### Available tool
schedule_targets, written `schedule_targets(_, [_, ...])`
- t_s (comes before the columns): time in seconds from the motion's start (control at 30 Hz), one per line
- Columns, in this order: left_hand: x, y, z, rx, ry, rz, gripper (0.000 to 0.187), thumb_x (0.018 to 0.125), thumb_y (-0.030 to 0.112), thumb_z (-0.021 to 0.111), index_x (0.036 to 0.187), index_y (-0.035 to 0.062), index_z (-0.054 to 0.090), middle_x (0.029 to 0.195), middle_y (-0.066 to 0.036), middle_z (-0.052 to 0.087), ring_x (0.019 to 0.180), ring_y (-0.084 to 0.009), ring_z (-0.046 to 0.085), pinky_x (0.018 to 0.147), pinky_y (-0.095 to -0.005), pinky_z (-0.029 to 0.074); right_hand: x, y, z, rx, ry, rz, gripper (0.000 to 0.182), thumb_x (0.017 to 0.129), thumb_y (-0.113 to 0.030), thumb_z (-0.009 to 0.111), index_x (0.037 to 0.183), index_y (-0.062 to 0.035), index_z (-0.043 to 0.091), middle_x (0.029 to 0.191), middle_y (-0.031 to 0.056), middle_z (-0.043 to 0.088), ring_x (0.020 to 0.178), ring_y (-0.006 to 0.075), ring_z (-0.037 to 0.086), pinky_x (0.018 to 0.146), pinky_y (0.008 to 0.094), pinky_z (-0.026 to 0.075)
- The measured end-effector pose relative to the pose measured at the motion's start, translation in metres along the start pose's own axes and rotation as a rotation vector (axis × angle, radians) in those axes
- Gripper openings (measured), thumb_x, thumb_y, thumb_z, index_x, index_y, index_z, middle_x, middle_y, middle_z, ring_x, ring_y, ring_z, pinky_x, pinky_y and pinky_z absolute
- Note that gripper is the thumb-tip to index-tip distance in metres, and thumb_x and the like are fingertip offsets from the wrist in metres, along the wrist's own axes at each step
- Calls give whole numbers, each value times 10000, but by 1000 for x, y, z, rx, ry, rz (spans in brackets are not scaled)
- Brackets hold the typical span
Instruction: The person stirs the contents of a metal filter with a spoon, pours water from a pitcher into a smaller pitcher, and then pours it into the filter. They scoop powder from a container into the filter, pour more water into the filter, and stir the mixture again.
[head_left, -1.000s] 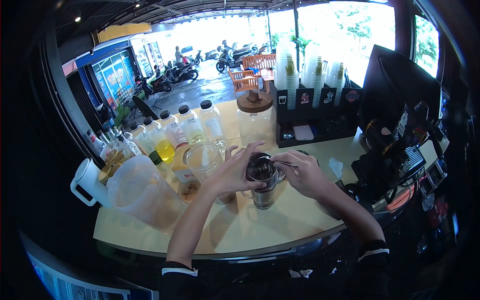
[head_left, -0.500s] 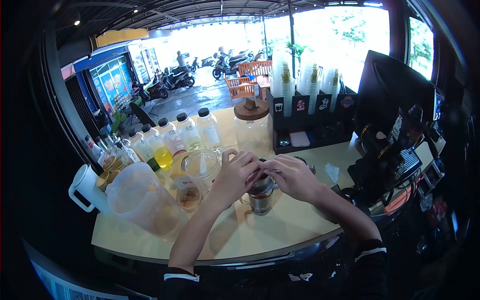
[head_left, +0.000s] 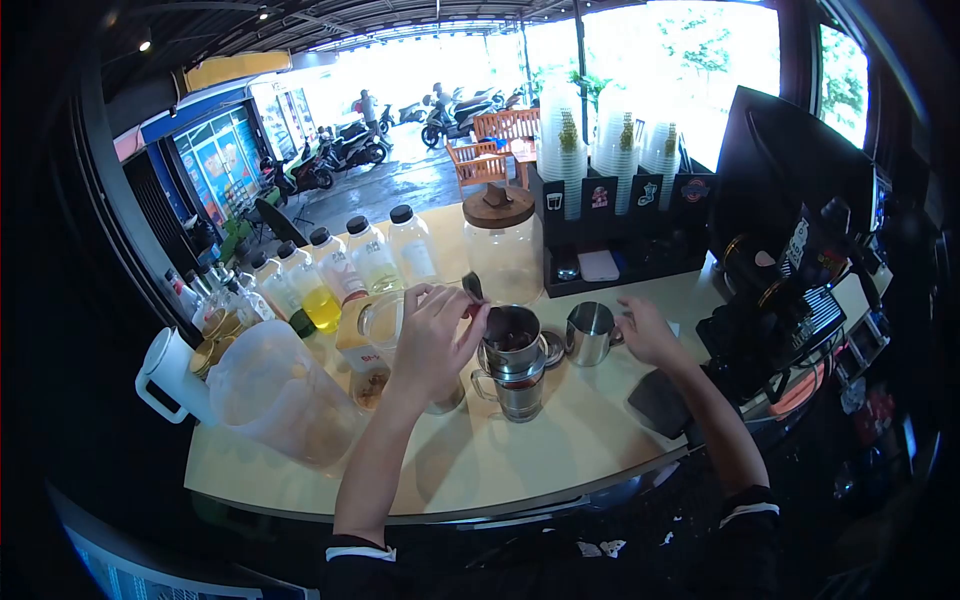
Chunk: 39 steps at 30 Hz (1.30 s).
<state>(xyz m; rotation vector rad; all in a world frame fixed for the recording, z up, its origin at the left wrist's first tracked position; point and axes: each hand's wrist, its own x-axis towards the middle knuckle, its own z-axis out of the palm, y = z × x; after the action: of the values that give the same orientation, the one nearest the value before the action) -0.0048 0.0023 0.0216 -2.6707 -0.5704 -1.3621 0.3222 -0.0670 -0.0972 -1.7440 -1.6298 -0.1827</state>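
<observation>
A dripper-like metal cup [head_left: 512, 330] with dark contents stands on a glass mug [head_left: 521, 398] at the middle of the counter. Just left of the cup's rim, my left hand [head_left: 432, 335] is closed, pinching a small dark and reddish thing that I cannot make out. My right hand [head_left: 650, 332] is at the right side of a metal pitcher [head_left: 590, 334], its fingers curled at the handle. A round metal lid [head_left: 552, 348] lies between the cup and the pitcher. Behind my left hand is a clear jar [head_left: 380, 322], partly hidden.
A large translucent jug [head_left: 280, 395] and white pitcher [head_left: 172, 375] stand left. Black-capped bottles [head_left: 372, 258] line the back, beside a wooden-lidded jar [head_left: 502, 255]. At right are a black cup holder [head_left: 625, 240], a dark pad [head_left: 660, 402] and a black machine [head_left: 775, 300].
My hands have parted from over the metal cup: the left moved left, the right moved right to the metal pitcher. The cup's opening and the pitcher now show.
</observation>
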Motion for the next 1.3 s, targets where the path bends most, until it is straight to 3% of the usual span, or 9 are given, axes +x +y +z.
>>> schedule_targets(0.13, [-1, -4, 0, -18, 29, -43, 86, 841, 105, 636, 904, 57, 600, 744, -41, 622, 747, -211, 609, 842, -369, 396, -5, 30, 22, 168, -193, 149, 279, 907, -174, 554, 1039, 72, 543, 1015, 232, 607, 905, 322, 591, 768, 374, 466])
schedule_targets(0.2, [-2, -6, 1, -35, 39, -69, 97, 841, 107, 638, 910, 53, 596, 733, -42, 621, 734, -209, 609, 836, -367, 399, -5, 8, 7, 219, -313, 406, 214, 931, -165, 539, 980, 43, 549, 915, 153, 635, 836, 265, 611, 765, 342, 465])
schedule_targets(0.23, [-2, -6, 1, -53, 50, -96, 108, 840, 109, 639, 916, 49, 592, 722, -42, 620, 721, -206, 610, 829, -364, 403, -6, 18, 15, 223, -315, 406, 214, 931, -165, 539, 980, 43, 549, 915, 153, 635, 836, 265, 611, 765, 342, 465])
schedule_targets(0.3, [-2, -3, -1, -50, 66, -104, 116, 839, 109, 639, 925, 48, 589, 719, -45, 619, 719, -200, 606, 824, -360, 404, -10, 38, 31, 710, -304, 353, 162, 958, -172, 525, 932, -13, 545, 831, 50, 615, 766, 157, 593, 717, 304, 460])
schedule_targets(0.4, [-2, 0, -3, -64, 99, -129, 134, 837, 109, 638, 943, 47, 585, 712, -49, 616, 714, -200, 597, 817, -354, 405, -10, 36, 33, 814, -225, 349, 124, 967, -155, 522, 911, -45, 534, 805, -3, 576, 769, 76, 545, 678, 264, 443])
schedule_targets(0.53, [-3, 0, -2, -120, 134, -184, 169, 834, 116, 638, 976, 44, 582, 707, -56, 610, 724, -220, 576, 809, -354, 406, 7, 20, 8, 829, -240, 347, 107, 964, -132, 522, 918, -36, 534, 804, 1, 575, 781, 67, 530, 701, 240, 436])
schedule_targets(0.77, [-7, 1, 0, -167, 153, -264, 195, 837, 127, 633, 1002, 41, 575, 730, -74, 614, 800, -240, 555, 800, -375, 415, 51, -40, -53, 856, -142, 121, 101, 957, -110, 543, 894, -33, 528, 797, -12, 569, 766, 38, 514, 683, 228, 446])
schedule_targets(1.03, [-12, -1, 6, -224, 162, -309, 192, 846, 130, 618, 1008, 39, 571, 740, -79, 603, 813, -257, 556, 799, -392, 427, 80, -96, -73, 900, -289, 19, 104, 947, -93, 558, 911, -13, 501, 756, -18, 555, 691, 26, 542, 603, 168, 450])
schedule_targets(1.3, [-12, 1, 4, -210, 145, -310, 205, 851, 132, 614, 1024, 36, 566, 737, -79, 602, 796, -254, 568, 796, -383, 429, 99, -127, -73, 620, -263, -86, 173, 895, -108, 613, 866, 29, 513, 658, 16, 501, 613, 49, 424, 546, 246, 394])
